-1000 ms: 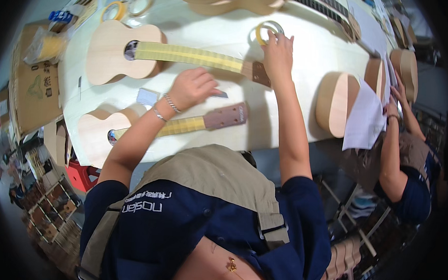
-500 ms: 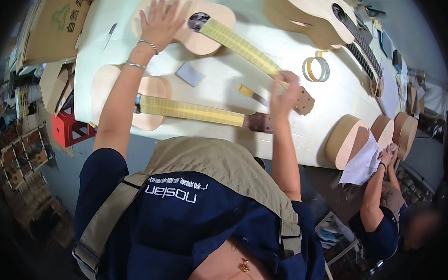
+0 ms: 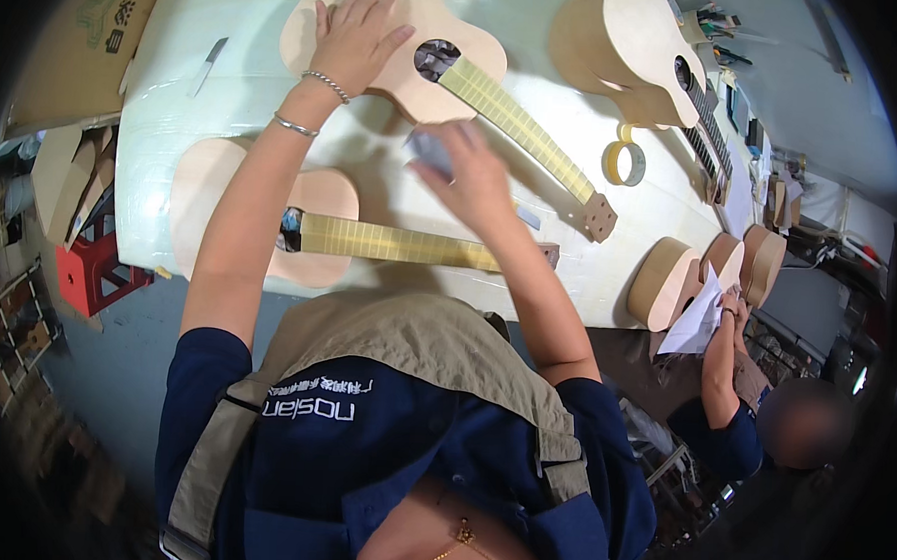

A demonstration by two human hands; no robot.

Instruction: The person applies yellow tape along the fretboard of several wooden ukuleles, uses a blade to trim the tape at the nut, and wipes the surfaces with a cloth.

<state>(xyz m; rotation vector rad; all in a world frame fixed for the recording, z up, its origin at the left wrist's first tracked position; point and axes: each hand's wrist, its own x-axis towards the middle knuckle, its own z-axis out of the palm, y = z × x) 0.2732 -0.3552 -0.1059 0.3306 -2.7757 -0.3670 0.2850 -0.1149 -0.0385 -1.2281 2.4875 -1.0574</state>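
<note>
Pressing flat on the far unfinished ukulele body (image 3: 394, 47), the left hand (image 3: 354, 38) has its fingers spread, near the sound hole. The right hand (image 3: 473, 176), blurred, pinches a small grey block (image 3: 429, 149) between the 2 ukuleles on the white desk (image 3: 226, 100); the nearer ukulele (image 3: 311, 229) lies beneath the forearms.

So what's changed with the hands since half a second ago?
The right hand left the upper ukulele's headstock and moved left to a small grey block, blurred in motion. The left hand stays flat on that ukulele's body. The lower ukulele and tape roll stayed put.
</note>
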